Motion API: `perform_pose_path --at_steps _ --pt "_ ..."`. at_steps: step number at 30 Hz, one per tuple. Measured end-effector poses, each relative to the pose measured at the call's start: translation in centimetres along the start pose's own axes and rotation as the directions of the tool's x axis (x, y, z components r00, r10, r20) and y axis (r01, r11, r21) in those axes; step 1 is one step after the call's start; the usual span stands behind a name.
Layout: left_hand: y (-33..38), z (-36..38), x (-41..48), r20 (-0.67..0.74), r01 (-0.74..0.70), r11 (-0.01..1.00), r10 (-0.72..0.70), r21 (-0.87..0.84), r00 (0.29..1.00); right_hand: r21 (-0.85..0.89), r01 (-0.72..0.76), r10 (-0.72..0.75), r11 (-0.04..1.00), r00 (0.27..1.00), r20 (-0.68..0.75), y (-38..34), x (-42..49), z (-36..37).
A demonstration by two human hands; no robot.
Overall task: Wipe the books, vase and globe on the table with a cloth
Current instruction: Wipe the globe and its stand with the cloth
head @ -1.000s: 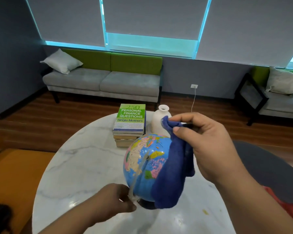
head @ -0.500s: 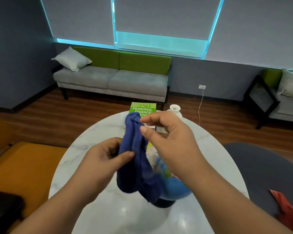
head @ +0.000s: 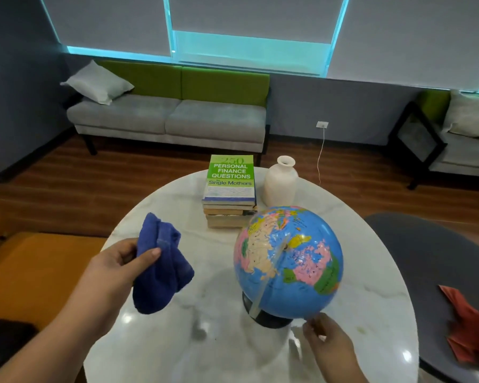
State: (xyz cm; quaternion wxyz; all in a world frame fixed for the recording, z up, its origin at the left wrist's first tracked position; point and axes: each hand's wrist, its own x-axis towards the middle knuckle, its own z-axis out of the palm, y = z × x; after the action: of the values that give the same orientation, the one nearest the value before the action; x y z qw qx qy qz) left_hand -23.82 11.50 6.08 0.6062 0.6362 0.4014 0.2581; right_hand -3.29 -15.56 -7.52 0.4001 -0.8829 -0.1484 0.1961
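Left grip (head: 116, 265) is clamped on the blue cloth (head: 163, 275), thumb over the bunched fold. The rest of the cloth hangs above the worktop (head: 177, 341) at 9 o'clock of the globe (head: 291, 261). Right grip (head: 331, 346) sits at the globe's 5 o'clock, fingers loosely bent and apart with nothing in them; blur hides whether the tips touch the sphere. A second ago the cloth was pinched in the right grip while the left was at the globe's base. Half a second ago both held it, and now it has changed sides. The roles seem swapped, so the right can probably steady or turn the globe while the left wipes its other face. Behind the globe stand the books (head: 230, 194) at 11 o'clock and the vase (head: 281, 186) at 12 o'clock, apart from both grips.
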Motion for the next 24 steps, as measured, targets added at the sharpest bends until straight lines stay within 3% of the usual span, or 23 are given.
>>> perform_pose_path --at_steps 2,5,6,8,12,16,18,20,24 --pt "-1.0 0.2 0.6 0.021 0.045 0.998 -0.046 0.047 0.999 -0.158 0.012 0.008 0.987 0.992 0.122 -0.2 -0.4 2.7" --pt "-2.4 0.5 1.4 0.060 0.112 0.987 -0.119 0.117 0.991 -0.301 0.103 -0.086 0.948 0.994 0.069 -0.8 0.3 5.9" --pt "-2.8 0.6 1.6 0.071 0.127 0.983 -0.137 0.136 0.988 -0.310 0.088 -0.087 0.947 0.996 0.020 -1.7 0.3 6.3" --pt "-3.4 0.9 1.8 0.092 0.142 0.974 -0.160 0.174 0.983 -0.349 -0.052 0.048 0.936 0.999 -0.021 -4.0 0.3 6.7" --pt "-4.6 0.7 2.2 0.127 0.166 0.949 -0.206 0.269 0.970 -0.165 0.020 -0.006 0.986 0.996 0.083 -5.3 0.5 8.7" --pt "-4.9 0.3 2.7 0.149 0.180 0.929 -0.238 0.325 0.960 0.040 -0.066 0.069 0.997 0.994 -0.088 -5.3 0.4 9.1" --pt "-5.0 0.2 3.0 0.154 0.184 0.921 -0.249 0.343 0.956 0.268 -0.043 0.096 0.962 0.978 -0.186 -5.6 0.3 8.1" --pt "-5.2 0.4 3.2 0.161 0.190 0.917 -0.259 0.350 0.952 0.488 -0.029 0.123 0.873 0.979 -0.162 -5.2 0.4 7.2" --pt "-6.1 1.2 3.7 0.187 0.185 0.910 -0.268 0.372 0.945 0.522 -0.032 0.120 0.853 0.983 -0.136 -4.4 2.2 5.1"
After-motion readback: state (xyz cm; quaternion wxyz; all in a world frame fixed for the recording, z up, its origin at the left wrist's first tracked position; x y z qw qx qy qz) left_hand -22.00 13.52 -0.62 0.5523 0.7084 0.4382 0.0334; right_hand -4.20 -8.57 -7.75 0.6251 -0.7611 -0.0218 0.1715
